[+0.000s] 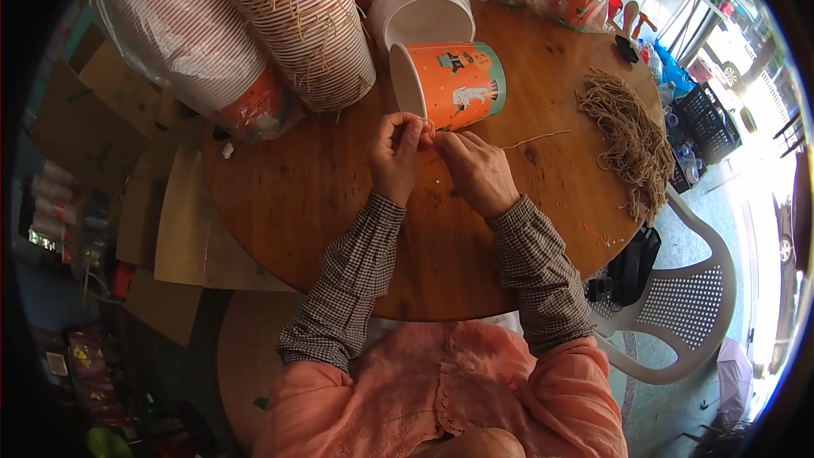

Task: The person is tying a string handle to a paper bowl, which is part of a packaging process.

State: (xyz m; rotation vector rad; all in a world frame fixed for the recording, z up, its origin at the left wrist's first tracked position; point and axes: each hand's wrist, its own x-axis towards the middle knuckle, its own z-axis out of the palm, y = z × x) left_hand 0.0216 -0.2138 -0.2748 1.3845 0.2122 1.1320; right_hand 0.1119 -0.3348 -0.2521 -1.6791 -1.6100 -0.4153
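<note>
An orange paper bucket point(465, 76) with printed figures and a green base band lies on its side, its white mouth facing left. At the near edge of its rim, my left hand point(395, 155) is closed in a pinch on the end of a thin tan cord. Close beside it, my right hand point(480, 171) pinches the same cord against the bucket's near side. From under the right hand the cord point(543, 136) trails right along the wooden table. My fingertips partly hide where cord and rim meet.
A tall nested stack of buckets point(305, 34) with cord loops stands at the back left, beside a plastic-wrapped stack point(182, 34). Behind the bucket sits a white tub point(428, 21). A heap of tan cords point(623, 140) hangs over the table's point(339, 195) right edge, near a chair point(687, 305).
</note>
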